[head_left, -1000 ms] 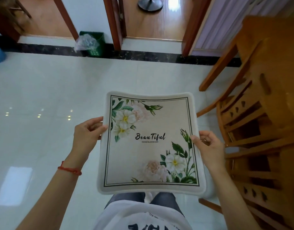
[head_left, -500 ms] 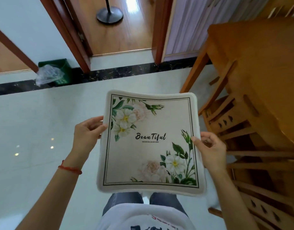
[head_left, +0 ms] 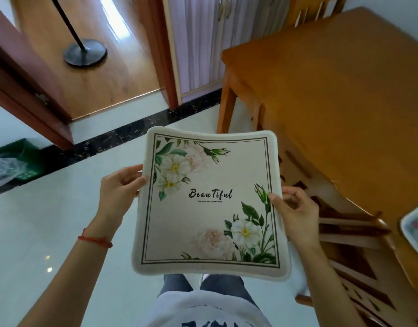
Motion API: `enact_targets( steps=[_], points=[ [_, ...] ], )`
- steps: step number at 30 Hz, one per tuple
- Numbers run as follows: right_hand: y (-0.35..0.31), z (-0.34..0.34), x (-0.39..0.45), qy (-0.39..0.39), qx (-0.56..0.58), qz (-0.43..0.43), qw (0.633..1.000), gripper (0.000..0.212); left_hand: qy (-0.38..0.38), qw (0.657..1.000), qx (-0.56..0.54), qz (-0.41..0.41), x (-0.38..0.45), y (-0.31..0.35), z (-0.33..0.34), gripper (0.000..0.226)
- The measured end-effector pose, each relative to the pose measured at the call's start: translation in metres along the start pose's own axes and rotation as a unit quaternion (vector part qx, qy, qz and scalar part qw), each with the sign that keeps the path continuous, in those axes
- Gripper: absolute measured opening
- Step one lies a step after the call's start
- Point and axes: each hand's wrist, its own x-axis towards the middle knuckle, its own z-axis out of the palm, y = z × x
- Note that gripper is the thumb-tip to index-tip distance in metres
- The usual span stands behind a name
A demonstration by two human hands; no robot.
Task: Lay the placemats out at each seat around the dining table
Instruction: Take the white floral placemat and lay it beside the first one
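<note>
A cream placemat (head_left: 210, 208) with white flowers and the word "Beautiful" is held flat in front of me, above the floor. My left hand (head_left: 119, 187) grips its left edge, thumb on top. Its right edge is pinched by my right hand (head_left: 297, 213). The wooden dining table (head_left: 340, 95) stands to the right of the mat, its near corner just beyond the mat's top right corner. Another placemat (head_left: 415, 230) lies on the table at the right edge of the view, only partly seen.
Wooden chairs (head_left: 340, 234) are tucked under the table's near side, close to my right hand. White tiled floor (head_left: 50, 220) spreads to the left. A green bin (head_left: 16, 156) sits at far left, and a doorway with a black floor-stand base (head_left: 85, 53) lies ahead.
The view has swung right toward the table, so more tabletop and a second mat show. Both hands keep the same hold on the mat.
</note>
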Motion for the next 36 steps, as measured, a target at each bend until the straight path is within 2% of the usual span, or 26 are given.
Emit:
enact_targets(
  steps=[9, 16, 22, 26, 31, 36],
  points=[
    [-0.006, -0.058, 0.047, 0.081, 0.053, 0.017, 0.995, 0.014, -0.100, 0.994, 0.013, 0.035, 0.062, 0.057, 0.093, 0.024],
    [-0.008, -0.085, 0.065, 0.180, 0.064, 0.024, 0.981, 0.014, -0.174, 0.983, 0.031, 0.043, 0.113, 0.091, 0.169, 0.024],
    [-0.009, -0.094, 0.076, 0.275, 0.079, 0.052, 0.957, 0.014, -0.256, 0.961, 0.056, 0.084, 0.154, 0.119, 0.233, 0.036],
    [-0.013, -0.096, 0.084, 0.324, 0.083, 0.053, 0.941, 0.015, -0.305, 0.945, 0.066, 0.097, 0.177, 0.136, 0.265, 0.035],
    [-0.018, -0.099, 0.096, 0.365, 0.086, 0.065, 0.925, 0.014, -0.366, 0.922, 0.069, 0.107, 0.192, 0.154, 0.299, 0.043],
    [-0.019, -0.112, 0.110, 0.379, 0.084, 0.075, 0.918, 0.013, -0.404, 0.905, 0.082, 0.104, 0.198, 0.170, 0.330, 0.038]
  ],
)
